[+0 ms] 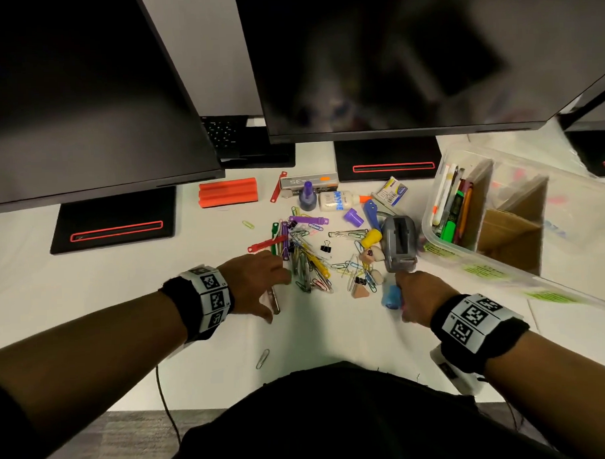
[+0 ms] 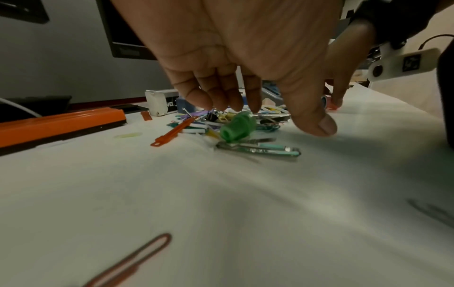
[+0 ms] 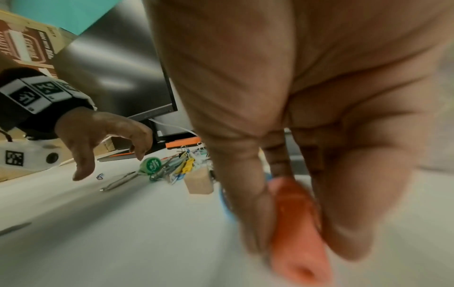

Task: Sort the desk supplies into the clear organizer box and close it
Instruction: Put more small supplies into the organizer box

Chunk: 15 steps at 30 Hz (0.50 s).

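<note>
A loose pile of coloured paper clips [image 1: 309,263], plastic fasteners and binder clips lies mid-desk. My left hand [image 1: 272,292] hovers over the pile's left edge, fingers relaxed and pointing down, holding nothing. In the left wrist view a green cap [image 2: 237,126] sits just under those fingers [image 2: 221,97]. My right hand [image 1: 404,301] is low at the pile's right side and pinches an orange rubber cap [image 3: 299,252] between thumb and fingers. A blue cap [image 1: 391,296] lies against that hand. The clear organizer box [image 1: 522,276] stands open at the right, with pens and highlighters [image 1: 451,207] in its left compartment.
Two dark monitors [image 1: 391,61] overhang the back of the desk. An orange block [image 1: 227,192], a staple box [image 1: 308,181], a purple bottle [image 1: 307,196] and a glue bottle [image 1: 338,200] lie behind the pile. A grey dispenser [image 1: 399,246] lies beside the box. One stray clip [image 1: 262,358] lies near the front edge.
</note>
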Tool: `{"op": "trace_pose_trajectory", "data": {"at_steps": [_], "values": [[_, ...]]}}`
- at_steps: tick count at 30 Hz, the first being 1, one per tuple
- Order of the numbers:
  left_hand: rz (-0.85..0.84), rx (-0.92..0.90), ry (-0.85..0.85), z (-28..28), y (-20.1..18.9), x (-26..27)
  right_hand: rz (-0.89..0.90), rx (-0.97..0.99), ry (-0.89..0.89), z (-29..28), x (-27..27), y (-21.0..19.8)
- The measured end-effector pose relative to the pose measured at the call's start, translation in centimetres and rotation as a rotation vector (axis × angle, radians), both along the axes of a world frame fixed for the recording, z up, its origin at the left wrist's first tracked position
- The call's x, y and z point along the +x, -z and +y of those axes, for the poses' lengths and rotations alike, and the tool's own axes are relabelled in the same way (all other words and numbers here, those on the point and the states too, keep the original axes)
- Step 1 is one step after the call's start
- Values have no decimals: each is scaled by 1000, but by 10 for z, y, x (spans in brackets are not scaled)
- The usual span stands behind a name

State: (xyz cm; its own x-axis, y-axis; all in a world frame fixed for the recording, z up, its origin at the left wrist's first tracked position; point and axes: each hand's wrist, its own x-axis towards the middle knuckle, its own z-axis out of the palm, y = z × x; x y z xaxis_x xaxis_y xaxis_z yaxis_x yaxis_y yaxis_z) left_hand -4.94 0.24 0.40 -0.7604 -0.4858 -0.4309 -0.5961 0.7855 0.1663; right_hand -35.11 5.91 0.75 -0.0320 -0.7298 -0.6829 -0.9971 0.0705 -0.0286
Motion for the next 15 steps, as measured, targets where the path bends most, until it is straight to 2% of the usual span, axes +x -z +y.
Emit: {"op": "trace_pose_trajectory", "data": {"at_steps": [4, 8, 12, 15], "values": [[-69, 72, -19, 3, -2, -2, -186, -83, 32, -9, 18, 5], [-33, 77, 191, 15, 0, -9, -255, -176, 22, -19, 39, 10], [-167, 130, 372, 28, 6, -24, -310, -236, 53, -28, 53, 10], [-234, 112, 424, 33, 15, -31, -291, -234, 22, -30, 56, 9]]}}
